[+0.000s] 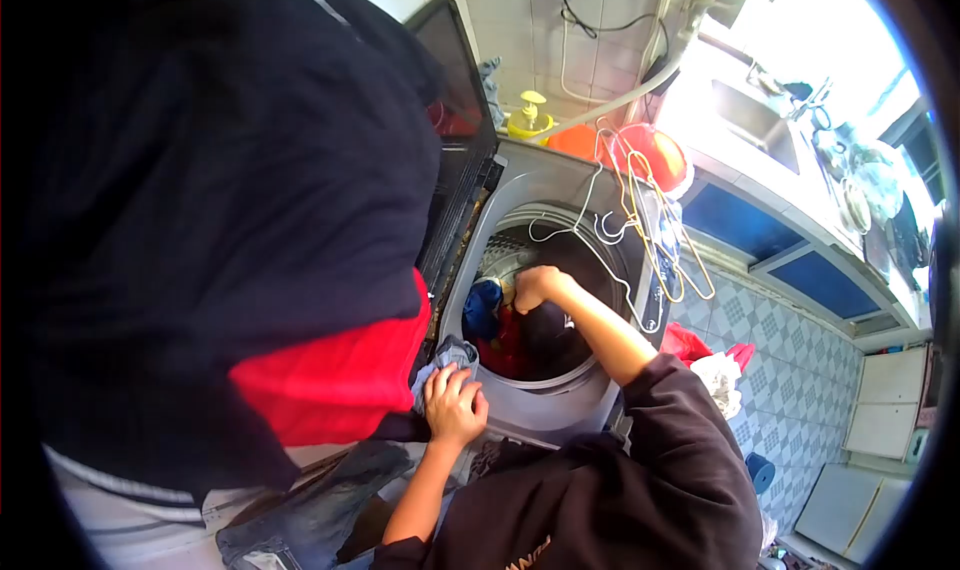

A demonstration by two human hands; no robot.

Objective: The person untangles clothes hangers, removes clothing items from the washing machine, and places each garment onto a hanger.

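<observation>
My right hand (538, 286) reaches down into the round drum (590, 235) of a top-loading washing machine. Its fingers are bent and pinched together at the wet laundry, and their tips are partly hidden. Around it lie a blue garment (483, 308), a red garment (503, 348) and a dark garment (545, 328). At the machine's near left rim, my left hand (455, 407) rests with fingers apart over a bunched grey-blue cloth (457, 352).
Dark fabric (240, 170) with a red part (340, 380) fills the left side. Wire hangers (635, 220) lie over the machine's right edge. Behind stand a yellow pump bottle (530, 118) and a red basin (655, 155). Clothes (715, 375) lie to the right, above the tiled floor (790, 390).
</observation>
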